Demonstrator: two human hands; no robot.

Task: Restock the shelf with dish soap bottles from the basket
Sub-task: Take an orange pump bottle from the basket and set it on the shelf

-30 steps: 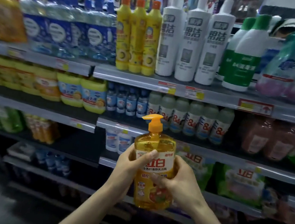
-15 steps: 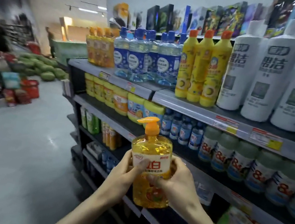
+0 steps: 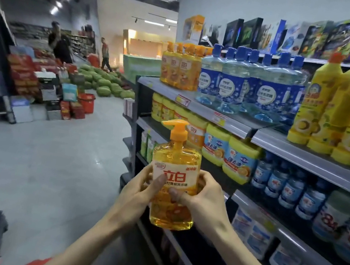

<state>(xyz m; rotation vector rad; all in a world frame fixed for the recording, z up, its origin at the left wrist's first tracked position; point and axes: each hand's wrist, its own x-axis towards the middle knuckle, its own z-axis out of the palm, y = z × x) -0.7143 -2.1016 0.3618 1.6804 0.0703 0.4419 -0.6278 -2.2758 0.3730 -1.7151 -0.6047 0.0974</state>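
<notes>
An orange dish soap bottle (image 3: 174, 178) with a pump top stands upright in both my hands, held in front of the shelving. My left hand (image 3: 136, 193) wraps its left side, thumb across the label. My right hand (image 3: 202, 199) grips the right side, thumb on the front. Matching orange pump bottles (image 3: 179, 68) stand in a row at the left end of the upper shelf (image 3: 197, 103), well above and beyond the held bottle. A red edge at the bottom of the view (image 3: 36, 264) may be the basket; I cannot tell.
Blue bottles (image 3: 242, 85) and yellow bottles (image 3: 339, 113) fill the upper shelf to the right. Yellow packs (image 3: 229, 150) sit one shelf down. An open aisle floor (image 3: 49, 157) lies left, with stacked boxes (image 3: 44, 92), watermelons (image 3: 105, 83) and people (image 3: 60, 43) far off.
My view has swung left along the shelving toward the aisle end. The bottle stays in both hands and has risen slightly; the orange row on the upper shelf has come into view.
</notes>
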